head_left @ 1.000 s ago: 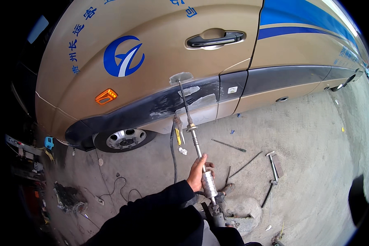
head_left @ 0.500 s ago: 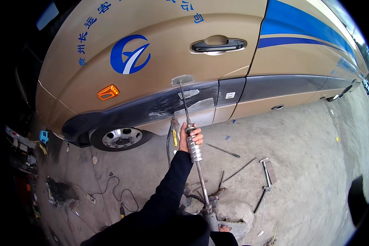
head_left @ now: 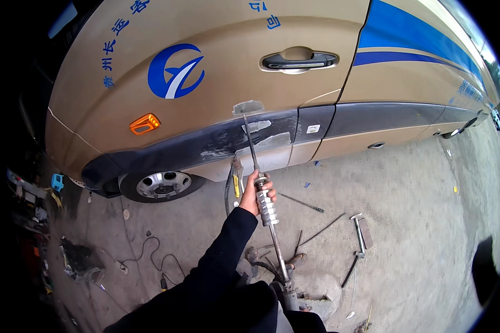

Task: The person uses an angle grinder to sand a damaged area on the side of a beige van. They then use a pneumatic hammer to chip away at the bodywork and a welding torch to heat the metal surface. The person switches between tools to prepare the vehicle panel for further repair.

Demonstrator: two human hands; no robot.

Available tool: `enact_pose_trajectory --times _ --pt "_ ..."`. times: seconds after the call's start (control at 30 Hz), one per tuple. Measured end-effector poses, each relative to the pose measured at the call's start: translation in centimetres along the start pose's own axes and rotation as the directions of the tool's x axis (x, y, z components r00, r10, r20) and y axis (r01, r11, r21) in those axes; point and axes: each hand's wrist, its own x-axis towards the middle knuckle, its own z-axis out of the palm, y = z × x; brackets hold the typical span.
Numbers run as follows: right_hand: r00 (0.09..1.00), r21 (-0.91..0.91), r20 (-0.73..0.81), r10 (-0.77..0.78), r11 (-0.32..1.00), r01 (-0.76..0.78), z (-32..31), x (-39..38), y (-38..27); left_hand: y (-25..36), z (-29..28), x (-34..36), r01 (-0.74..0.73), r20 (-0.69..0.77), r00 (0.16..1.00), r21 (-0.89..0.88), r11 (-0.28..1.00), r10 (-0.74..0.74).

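My left hand (head_left: 251,197) is wrapped round the ribbed metal sliding weight of a slide hammer (head_left: 267,208), near the weight's upper end. The tool's long rod runs from the lower middle up to the side of a gold van (head_left: 222,72). Its tip meets the panel just below a sanded grey patch (head_left: 249,107), at the top edge of a scuffed dark trim strip (head_left: 222,145). A little of my right hand (head_left: 304,307) shows beside the tool's rear handle (head_left: 290,298), closed about it; dark clothing hides most of it.
A clamp with a cable (head_left: 236,175) hangs at the van's lower edge. On the concrete floor lie a T-handled tool (head_left: 359,236), thin rods (head_left: 323,229), a black cable (head_left: 156,261) and a dark lump (head_left: 80,260). The front wheel (head_left: 162,186) is at left.
My left hand and the weight have shifted very slightly down the rod, away from the van. The view has moved a little; the tip stays at the same spot.
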Motion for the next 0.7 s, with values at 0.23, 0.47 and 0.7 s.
enact_pose_trajectory --times 0.23,0.47,0.7 --pt "0.999 -0.041 0.036 0.019 0.999 -0.017 0.7 0.0 0.5 0.5 0.3 0.0 0.010 -0.153 0.988 0.195 0.981 0.020" --pt "0.999 -0.083 0.047 0.001 0.997 0.003 -1.8 -1.4 -2.6 0.4 1.2 0.6 0.018 -0.176 0.984 0.223 0.975 0.022" --pt "0.986 0.006 -0.079 -0.147 0.989 0.148 -1.7 -2.4 -2.5 0.6 1.5 0.4 0.017 -0.167 0.986 0.241 0.970 0.024"
